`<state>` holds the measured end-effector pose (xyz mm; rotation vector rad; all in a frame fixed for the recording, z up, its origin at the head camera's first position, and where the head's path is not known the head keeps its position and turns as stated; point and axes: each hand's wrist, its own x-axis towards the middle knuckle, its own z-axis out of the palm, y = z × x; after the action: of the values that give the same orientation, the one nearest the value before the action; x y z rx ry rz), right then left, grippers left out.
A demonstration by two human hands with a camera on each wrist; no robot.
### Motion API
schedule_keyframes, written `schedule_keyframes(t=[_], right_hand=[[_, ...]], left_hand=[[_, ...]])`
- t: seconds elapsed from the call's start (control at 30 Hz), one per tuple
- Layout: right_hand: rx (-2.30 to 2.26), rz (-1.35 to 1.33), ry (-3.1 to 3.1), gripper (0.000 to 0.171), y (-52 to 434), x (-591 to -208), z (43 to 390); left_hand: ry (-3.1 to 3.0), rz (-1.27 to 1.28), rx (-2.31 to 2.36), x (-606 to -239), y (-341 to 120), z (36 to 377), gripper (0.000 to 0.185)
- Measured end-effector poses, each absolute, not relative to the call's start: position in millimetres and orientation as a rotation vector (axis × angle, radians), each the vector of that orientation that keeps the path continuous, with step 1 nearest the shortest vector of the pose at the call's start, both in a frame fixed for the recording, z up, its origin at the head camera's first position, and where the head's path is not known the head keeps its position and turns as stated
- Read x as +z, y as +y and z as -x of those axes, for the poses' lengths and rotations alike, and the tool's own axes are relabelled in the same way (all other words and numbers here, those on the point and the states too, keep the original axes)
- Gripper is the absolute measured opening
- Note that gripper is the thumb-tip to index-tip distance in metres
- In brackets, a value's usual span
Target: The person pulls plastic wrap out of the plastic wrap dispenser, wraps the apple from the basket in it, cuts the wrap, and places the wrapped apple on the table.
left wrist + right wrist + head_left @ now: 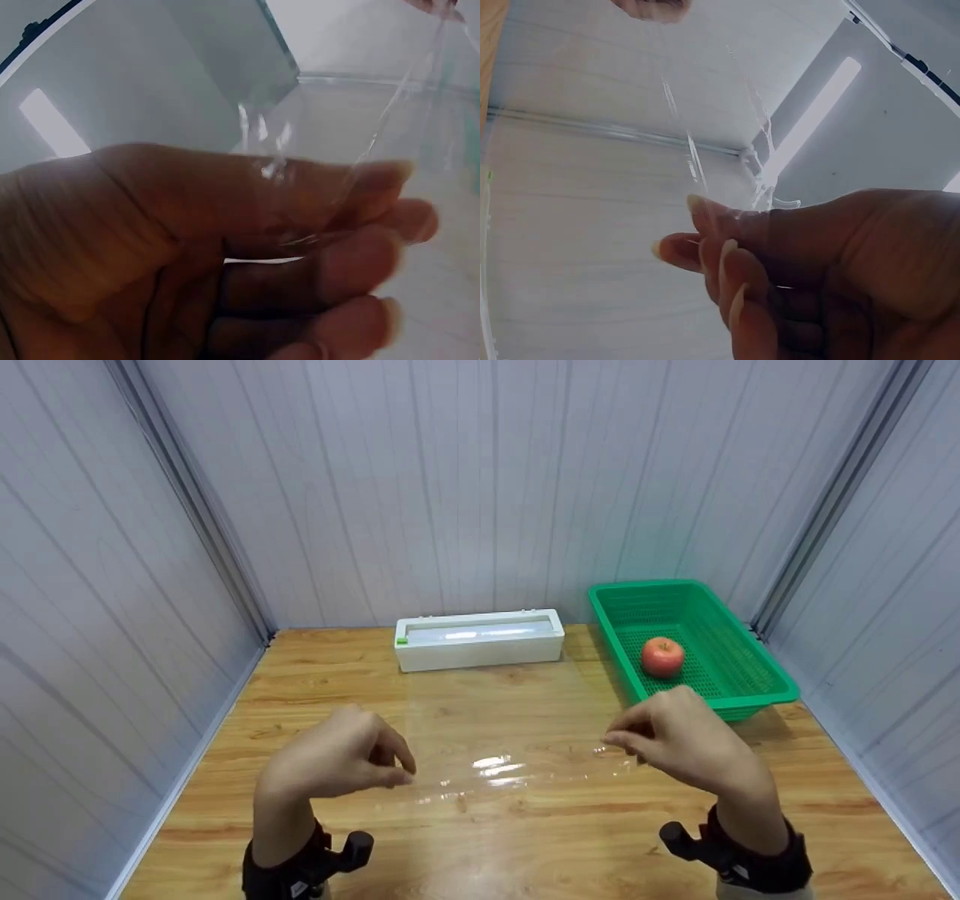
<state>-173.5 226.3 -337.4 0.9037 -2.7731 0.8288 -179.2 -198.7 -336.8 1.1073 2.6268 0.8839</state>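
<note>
I have both hands up over the wooden surface (pixel 525 840) with a sheet of cling film (pixel 510 735) stretched between them. My left hand (pixel 337 757) pinches the near left corner of the film; in the left wrist view the thumb and curled fingers (pixel 360 247) close on the clear sheet (pixel 315 150), which creases where it is nipped. My right hand (pixel 690 742) pinches the near right corner the same way, and the right wrist view shows the fingers (pixel 720 255) closed on the film (pixel 757 172) as it runs off toward the other hand.

The film runs from my hands back toward the white dispenser box (pixel 480 639) standing at the rear of the surface against the wall; it is so clear that I read it mostly from the glare along its near edge. I cannot tell whether the far edge is attached to the roll or already cut off.

As I judge it, a good length of film is out and held taut, so the drawing-out looks done. The apple (pixel 662 656) sits bare in the green basket (pixel 757 682) to the right, well apart from the film, and nothing is wrapped as yet
</note>
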Motion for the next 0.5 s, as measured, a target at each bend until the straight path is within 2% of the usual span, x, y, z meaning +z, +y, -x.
schedule_keyframes(t=[0.27, 0.5], right_hand=[[0.819, -1.072, -2.868, 0.004, 226.1, -345.0, 174.2], [0.715, -1.222, -2.988, 0.016, 219.5, -364.8, 178.8]], left_hand=[[2.597, -1.058, 0.727, -344.7, -188.0, 186.9, 0.013], [2.601, -1.025, 0.508, -357.6, -175.0, 201.0, 0.02]])
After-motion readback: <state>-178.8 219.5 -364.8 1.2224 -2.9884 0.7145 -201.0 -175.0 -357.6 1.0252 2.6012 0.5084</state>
